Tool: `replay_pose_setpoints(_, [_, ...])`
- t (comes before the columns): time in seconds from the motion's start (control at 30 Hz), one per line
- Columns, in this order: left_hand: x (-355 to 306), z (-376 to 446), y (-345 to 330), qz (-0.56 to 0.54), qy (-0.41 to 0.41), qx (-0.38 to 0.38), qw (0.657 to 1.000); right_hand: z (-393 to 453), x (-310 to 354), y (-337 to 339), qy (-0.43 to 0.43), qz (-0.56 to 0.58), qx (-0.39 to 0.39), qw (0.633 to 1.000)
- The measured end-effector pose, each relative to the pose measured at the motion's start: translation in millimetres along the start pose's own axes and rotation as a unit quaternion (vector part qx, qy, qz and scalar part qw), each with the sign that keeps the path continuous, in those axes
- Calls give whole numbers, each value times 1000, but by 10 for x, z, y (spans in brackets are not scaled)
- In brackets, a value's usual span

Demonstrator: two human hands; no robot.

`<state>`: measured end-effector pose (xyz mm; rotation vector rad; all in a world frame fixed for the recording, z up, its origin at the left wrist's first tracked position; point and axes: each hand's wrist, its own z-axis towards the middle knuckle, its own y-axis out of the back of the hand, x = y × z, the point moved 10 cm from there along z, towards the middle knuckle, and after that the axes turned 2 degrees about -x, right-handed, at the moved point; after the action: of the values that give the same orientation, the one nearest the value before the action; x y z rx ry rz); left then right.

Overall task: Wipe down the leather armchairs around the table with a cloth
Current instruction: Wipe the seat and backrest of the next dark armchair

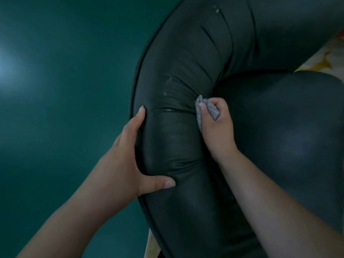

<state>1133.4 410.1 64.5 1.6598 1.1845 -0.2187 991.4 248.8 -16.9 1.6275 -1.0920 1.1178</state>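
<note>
A dark green leather armchair (186,86) fills the right half of the head view, its curved padded back and arm wrapping around the rounded seat cushion (290,131). My right hand (216,127) is closed around a bunched grey cloth (212,110) and presses it into the crease between the padded arm and the seat cushion. My left hand (130,157) lies flat on the outer side of the padded arm, fingers spread and thumb across the leather. A few pale scuffs show on the leather above my hands.
A plain teal wall or floor surface (65,108) covers the left half, with a light glare at the far left. A pale patterned floor patch (320,60) shows at the right edge behind the chair. A light strip (151,244) shows under the chair.
</note>
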Motion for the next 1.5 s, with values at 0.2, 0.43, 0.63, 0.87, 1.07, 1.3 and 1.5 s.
replay_pose_setpoints(0.2, [-84, -12, 53, 12, -22, -23, 999, -167, 1081, -147, 206, -38, -27, 977])
replay_pose_setpoints(0.43, [-62, 22, 19, -13, -35, -67, 997, -199, 1070, -441, 302, -212, 42, 929])
replay_pose_setpoints(0.63, [-33, 34, -9, -31, -32, -66, 997, -94, 519, 55, 122, -83, 40, 988])
replay_pose_setpoints(0.87, [-25, 27, -5, -35, -19, -63, 997, -367, 964, -460, 247, -153, 151, 945])
replay_pose_setpoints(1.07, [-26, 25, 2, -31, -12, -61, 998, -269, 903, -351, 267, -198, 138, 933])
replay_pose_setpoints(1.3, [-23, 41, -6, -38, -14, -59, 997, -77, 573, 52, 180, -183, 79, 963])
replay_pose_setpoints(1.5, [-26, 39, 2, -25, -19, -67, 997, -337, 945, -336, 227, -128, 122, 958])
